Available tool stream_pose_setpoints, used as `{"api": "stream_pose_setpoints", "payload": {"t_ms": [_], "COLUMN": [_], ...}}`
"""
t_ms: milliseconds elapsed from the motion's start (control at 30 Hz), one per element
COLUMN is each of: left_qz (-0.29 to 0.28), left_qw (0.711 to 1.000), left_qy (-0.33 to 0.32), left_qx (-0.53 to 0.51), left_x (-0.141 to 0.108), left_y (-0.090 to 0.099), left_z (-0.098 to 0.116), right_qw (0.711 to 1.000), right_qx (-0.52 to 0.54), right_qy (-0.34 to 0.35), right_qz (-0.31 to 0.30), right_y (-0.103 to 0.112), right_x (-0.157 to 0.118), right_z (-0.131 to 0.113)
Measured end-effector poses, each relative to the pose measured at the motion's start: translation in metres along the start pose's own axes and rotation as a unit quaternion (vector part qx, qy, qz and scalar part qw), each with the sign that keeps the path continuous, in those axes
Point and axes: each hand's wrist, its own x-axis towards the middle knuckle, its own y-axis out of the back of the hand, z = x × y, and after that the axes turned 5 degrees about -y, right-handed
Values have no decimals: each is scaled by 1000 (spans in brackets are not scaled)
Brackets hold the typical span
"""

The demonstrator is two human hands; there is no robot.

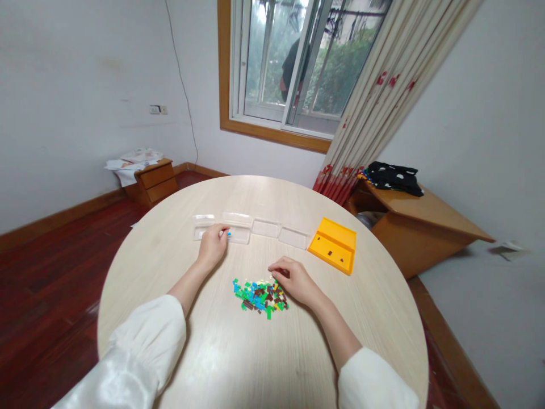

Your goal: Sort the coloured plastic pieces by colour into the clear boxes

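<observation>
My left hand (213,247) is over a clear plastic box (242,234) towards the back of the table. Its fingers are pinched, with a small blue brick (229,233) at their tips. My right hand (297,279) is at the upper right edge of a loose pile of small toy bricks (258,296) in green, blue, brown, yellow and cream. The thumb and index finger come together there; anything between them is too small to make out.
Two more clear trays, a middle one (266,228) and a right one (293,237), stand in the same row. An open yellow case (332,245) at the right holds a few dark brown bricks. Everything rests on a round wooden table (238,363).
</observation>
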Motion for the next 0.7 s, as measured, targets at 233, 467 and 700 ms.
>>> {"api": "stream_pose_setpoints", "payload": {"t_ms": [233, 467, 700], "left_qz": [-123, -125, -86], "left_qw": [981, 980, 987], "left_qy": [-75, -85, -85], "left_qx": [128, 132, 109], "left_x": [-5, -6, -7], "left_y": [9, 8, 6], "left_z": [7, 10, 9], "right_qw": [1000, 1000, 999], "right_qx": [5, 9, 16], "right_qy": [-1, -3, -16], "right_qz": [-1, -25, -41], "right_y": [1, 3, 1], "right_x": [0, -1, 0], "right_z": [1, -1, -1]}}
